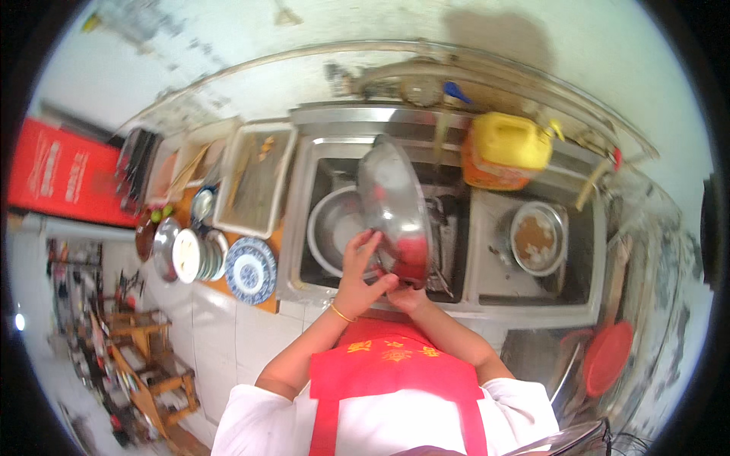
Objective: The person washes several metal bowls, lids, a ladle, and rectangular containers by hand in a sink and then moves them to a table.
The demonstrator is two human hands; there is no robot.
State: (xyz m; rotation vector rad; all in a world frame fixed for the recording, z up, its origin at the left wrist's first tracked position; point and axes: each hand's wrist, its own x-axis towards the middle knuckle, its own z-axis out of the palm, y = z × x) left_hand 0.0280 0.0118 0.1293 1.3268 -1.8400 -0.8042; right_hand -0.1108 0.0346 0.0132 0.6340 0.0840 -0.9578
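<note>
A large stainless steel basin is tilted on its side above the left bowl of a double sink. My left hand is at its near left rim, thumb and fingers spread around the edge. My right hand is under its near end, with the fingers partly hidden. Behind the tilted basin, a second metal basin lies in the sink. Utensils lie at the right side of that sink bowl, and their kinds are unclear.
A yellow plastic jug stands behind the sink. The right sink bowl holds a metal pot with brownish contents. To the left are a white tray, a blue-and-white plate and stacked dishes. A red plastic dipper is at right.
</note>
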